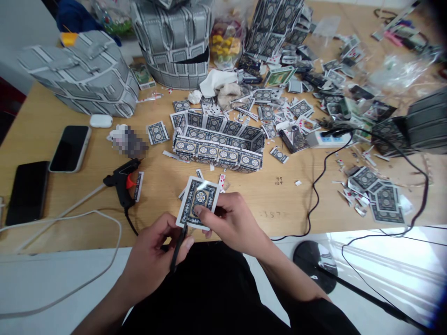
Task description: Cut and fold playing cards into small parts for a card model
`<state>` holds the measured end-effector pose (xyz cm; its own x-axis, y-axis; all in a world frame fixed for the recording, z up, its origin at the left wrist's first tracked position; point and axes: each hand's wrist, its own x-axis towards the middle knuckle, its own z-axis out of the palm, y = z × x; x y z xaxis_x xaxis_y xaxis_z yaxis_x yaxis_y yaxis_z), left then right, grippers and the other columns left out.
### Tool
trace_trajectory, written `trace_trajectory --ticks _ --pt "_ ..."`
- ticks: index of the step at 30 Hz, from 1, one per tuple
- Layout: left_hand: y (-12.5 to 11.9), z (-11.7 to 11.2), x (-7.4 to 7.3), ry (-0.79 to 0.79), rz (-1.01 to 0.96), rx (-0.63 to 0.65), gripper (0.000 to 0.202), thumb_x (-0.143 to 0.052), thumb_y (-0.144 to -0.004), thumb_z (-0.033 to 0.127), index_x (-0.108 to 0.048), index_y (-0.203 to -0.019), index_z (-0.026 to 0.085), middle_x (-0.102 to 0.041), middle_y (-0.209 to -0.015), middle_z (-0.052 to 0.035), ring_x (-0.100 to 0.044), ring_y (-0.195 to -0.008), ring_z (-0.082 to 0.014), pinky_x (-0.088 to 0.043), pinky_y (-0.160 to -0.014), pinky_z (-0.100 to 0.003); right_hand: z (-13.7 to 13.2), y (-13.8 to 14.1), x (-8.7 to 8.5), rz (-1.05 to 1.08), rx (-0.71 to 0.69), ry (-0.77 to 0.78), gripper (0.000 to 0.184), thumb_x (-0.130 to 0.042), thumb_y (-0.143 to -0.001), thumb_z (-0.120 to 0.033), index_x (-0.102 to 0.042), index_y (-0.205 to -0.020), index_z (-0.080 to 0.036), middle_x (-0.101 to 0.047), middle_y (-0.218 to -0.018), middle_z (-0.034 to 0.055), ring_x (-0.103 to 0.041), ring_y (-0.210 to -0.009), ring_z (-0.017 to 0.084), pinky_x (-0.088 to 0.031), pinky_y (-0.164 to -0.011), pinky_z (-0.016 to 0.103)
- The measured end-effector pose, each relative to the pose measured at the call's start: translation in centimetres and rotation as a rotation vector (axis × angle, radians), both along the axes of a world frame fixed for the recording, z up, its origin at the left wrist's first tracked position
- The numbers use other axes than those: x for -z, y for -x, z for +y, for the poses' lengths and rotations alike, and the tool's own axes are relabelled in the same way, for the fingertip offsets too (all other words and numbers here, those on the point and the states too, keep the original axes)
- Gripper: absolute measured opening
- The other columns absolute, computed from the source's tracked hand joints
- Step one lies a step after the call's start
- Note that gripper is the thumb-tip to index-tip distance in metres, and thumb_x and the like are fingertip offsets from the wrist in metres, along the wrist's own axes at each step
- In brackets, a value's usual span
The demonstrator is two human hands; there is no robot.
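My left hand [148, 258] is closed around the handles of black scissors [178, 250]. Their blades meet the lower left edge of a patterned playing card [188, 202]. My right hand [235, 223] grips that card from the right, thumb on its face and the other fingers mostly hidden behind it. Just beyond the card stands an open rectangular box built from folded playing cards [218, 153]. Between the card and the box lie a few card pieces, one a red ten [222, 179].
A black glue gun [120, 184] with a red trigger lies left, near two phones [71, 148]. Grey woven bags [84, 74] stand at the back. Loose cards [370, 181] and scraps cover the right, where a black cable [319, 170] runs from a power strip [326, 139].
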<state>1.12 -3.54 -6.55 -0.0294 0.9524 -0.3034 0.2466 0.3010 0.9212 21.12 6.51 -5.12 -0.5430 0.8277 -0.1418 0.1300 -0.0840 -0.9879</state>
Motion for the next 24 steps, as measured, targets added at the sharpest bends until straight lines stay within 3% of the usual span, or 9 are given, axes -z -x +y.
trace_trajectory --ticks 8,17,24 --pt "-0.14 0.27 0.24 0.015 -0.018 -0.033 0.021 -0.080 -0.088 0.030 -0.062 -0.083 0.022 -0.067 -0.073 0.0022 -0.060 -0.066 -0.0142 -0.050 -0.061 -0.022 -0.11 -0.02 -0.13 -0.025 -0.023 -0.010 0.035 -0.064 -0.103 -0.025 -0.058 -0.069 -0.019 -0.057 -0.063 -0.0028 -0.056 -0.058 0.011 -0.037 -0.054 0.024" --pt "-0.16 0.46 -0.53 0.023 0.020 0.004 0.022 -0.075 -0.093 0.037 -0.061 -0.083 0.022 -0.069 -0.070 0.0017 -0.063 -0.064 -0.0152 -0.050 -0.059 -0.023 -0.09 -0.01 -0.10 -0.024 -0.029 -0.019 0.034 -0.064 -0.102 -0.022 -0.058 -0.068 -0.019 -0.058 -0.063 -0.0031 -0.056 -0.059 0.011 -0.037 -0.055 0.024" --pt "0.11 0.66 -0.54 0.028 0.047 0.012 0.019 -0.078 -0.091 0.035 -0.064 -0.089 0.022 -0.071 -0.077 0.0005 -0.064 -0.070 -0.0158 -0.052 -0.063 -0.024 -0.28 -0.02 0.06 -0.024 -0.041 0.021 0.032 -0.063 -0.104 -0.028 -0.065 -0.073 -0.018 -0.061 -0.066 -0.0016 -0.056 -0.060 0.012 -0.040 -0.055 0.025"
